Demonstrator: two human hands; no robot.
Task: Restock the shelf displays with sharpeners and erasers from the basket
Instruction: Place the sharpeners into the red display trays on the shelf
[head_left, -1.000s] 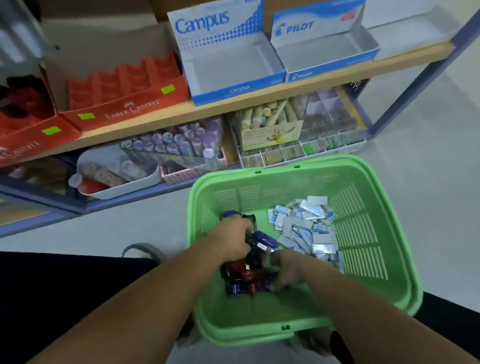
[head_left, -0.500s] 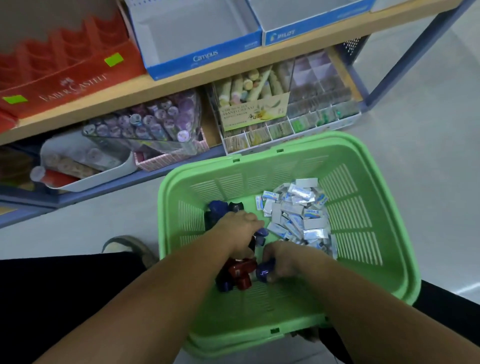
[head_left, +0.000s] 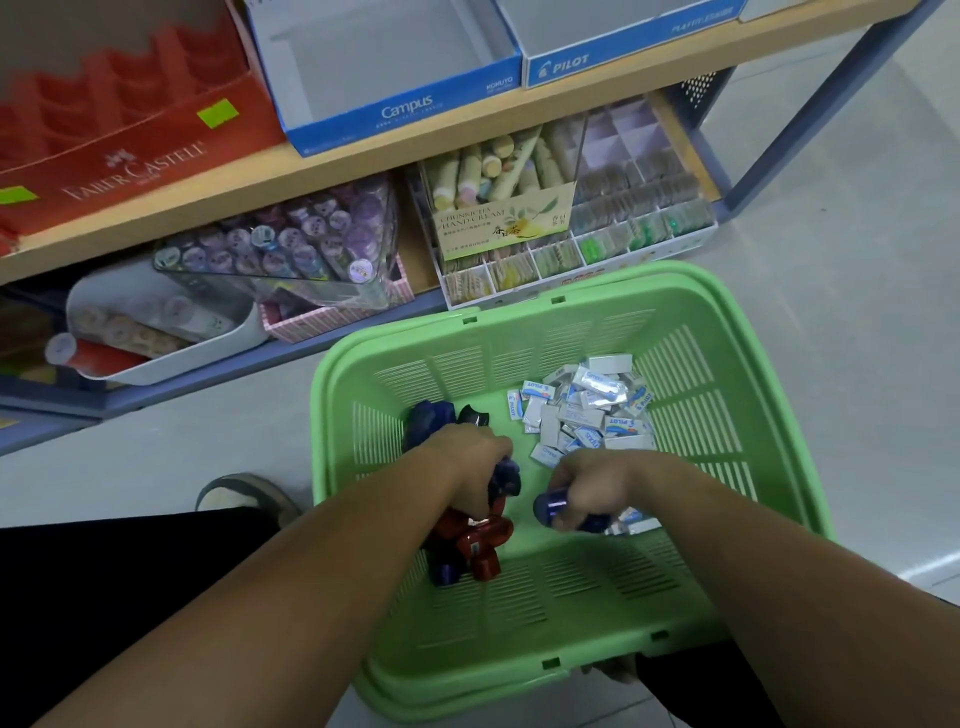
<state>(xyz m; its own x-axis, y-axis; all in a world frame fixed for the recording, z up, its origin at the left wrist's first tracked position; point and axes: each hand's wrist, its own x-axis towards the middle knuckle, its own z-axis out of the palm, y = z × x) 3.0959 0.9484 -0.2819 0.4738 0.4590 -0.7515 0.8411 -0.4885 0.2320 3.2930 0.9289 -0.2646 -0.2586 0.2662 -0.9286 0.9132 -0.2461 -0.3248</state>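
Up top the blue cardboard boxes (head_left: 410, 110) sit empty; your left hand (head_left: 462, 467) and right hand (head_left: 592, 483) each clutch red or blue plastic sharpeners (head_left: 485, 540) in the green basket (head_left: 753, 322).

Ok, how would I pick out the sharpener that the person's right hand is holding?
Find the green basket; white erasers are heaped at its far right. Nearer, the left hand grips a clump of red and dark blue sharpeners, and beside it the right hand holds the blue sharpener. It alone sits apart from that clump, its shiny rounded end poking leftward.
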